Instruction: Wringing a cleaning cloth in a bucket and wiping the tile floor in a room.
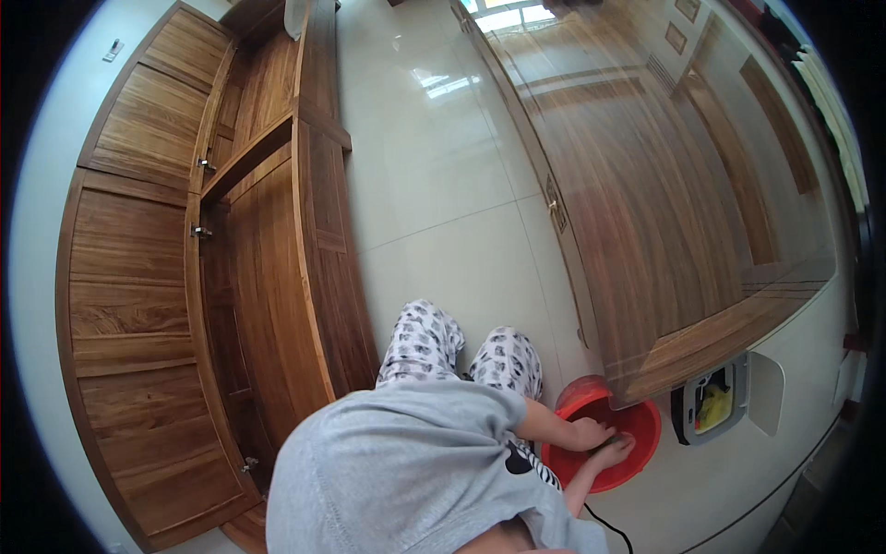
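Note:
Both hands are inside a red plastic bucket (648,443) on the floor at the right. My left hand (592,434) reaches in from the upper side, its fingers curled. My right hand (615,451) comes from the lower side and also looks closed, close against the left. Between them shows a small dark greenish patch; its kind is too small to tell. The bucket's bottom is mostly hidden by my hands and shadow.
A glass-topped wooden table (637,203) overhangs the bucket's upper right. Beside it stands a grey bin (685,417) with a yellow bag. A wooden cabinet (138,305) with open doors and a long wooden bench-like frame (328,203) run along the left. A black cable (609,526) lies near the bucket.

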`<action>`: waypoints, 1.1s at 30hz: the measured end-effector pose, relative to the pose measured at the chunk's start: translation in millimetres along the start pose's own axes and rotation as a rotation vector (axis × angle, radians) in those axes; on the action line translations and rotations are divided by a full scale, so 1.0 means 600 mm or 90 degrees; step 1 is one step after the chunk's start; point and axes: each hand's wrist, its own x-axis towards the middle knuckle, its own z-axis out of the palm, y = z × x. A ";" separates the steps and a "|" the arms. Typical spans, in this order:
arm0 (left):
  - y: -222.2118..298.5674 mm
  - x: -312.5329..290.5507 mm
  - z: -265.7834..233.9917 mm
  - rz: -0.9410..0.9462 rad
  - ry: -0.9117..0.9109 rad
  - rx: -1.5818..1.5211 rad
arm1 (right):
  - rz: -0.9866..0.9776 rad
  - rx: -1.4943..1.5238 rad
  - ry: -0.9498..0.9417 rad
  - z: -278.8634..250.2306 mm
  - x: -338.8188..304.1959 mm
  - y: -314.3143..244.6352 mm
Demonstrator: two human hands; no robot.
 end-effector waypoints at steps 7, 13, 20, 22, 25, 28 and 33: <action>-0.025 -0.027 -0.053 -0.002 0.055 0.051 | 0.342 0.274 -0.148 0.048 -0.099 -0.097; -0.089 -0.152 -0.209 -0.031 0.086 -0.119 | 0.234 0.186 -0.424 0.071 -0.184 -0.184; -0.171 -0.339 -0.434 -0.130 0.246 -0.525 | -0.197 -0.291 -0.664 0.246 -0.292 -0.379; -0.198 -0.373 -0.464 -0.094 0.274 -0.548 | -0.302 -0.217 -0.697 0.309 -0.313 -0.416; -0.212 -0.414 -0.511 -0.092 0.337 -0.565 | -0.279 -0.103 -0.704 0.406 -0.318 -0.438; -0.238 -0.430 -0.546 -0.076 0.356 -0.511 | -0.553 -0.184 -0.603 0.477 -0.307 -0.489; -0.265 -0.449 -0.638 0.024 0.595 -0.241 | -0.732 -0.404 -0.569 0.553 -0.338 -0.622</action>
